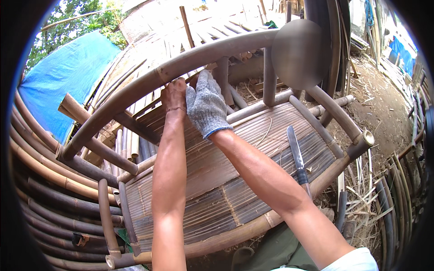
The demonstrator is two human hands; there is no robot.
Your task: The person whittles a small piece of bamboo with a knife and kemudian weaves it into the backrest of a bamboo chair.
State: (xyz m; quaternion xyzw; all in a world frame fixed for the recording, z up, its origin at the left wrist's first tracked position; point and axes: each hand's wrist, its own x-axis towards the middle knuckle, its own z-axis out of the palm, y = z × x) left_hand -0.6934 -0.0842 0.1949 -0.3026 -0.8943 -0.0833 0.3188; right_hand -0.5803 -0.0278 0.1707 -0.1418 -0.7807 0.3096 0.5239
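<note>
A bamboo bench (199, 246) with a slatted seat and a curved backrest rail (217, 44) stands in front of me. My left hand (174, 94), bare with a thin band at the wrist, is closed on thin brown bamboo slats (153, 118) just under the rail. Right beside it, my right hand (208, 104) wears a grey knitted glove with a blue cuff. Its fingers press together at the same slats, their tips partly hidden. A long knife (295, 147) with a dark handle lies on the seat, right of my right forearm.
Bamboo poles (63, 212) are stacked along the left, below a blue tarp (72, 77). More split poles lie beyond the backrest. On the right, bamboo shavings (364, 198) litter the dirt ground (377, 108). A blurred patch covers part of the rail's right end.
</note>
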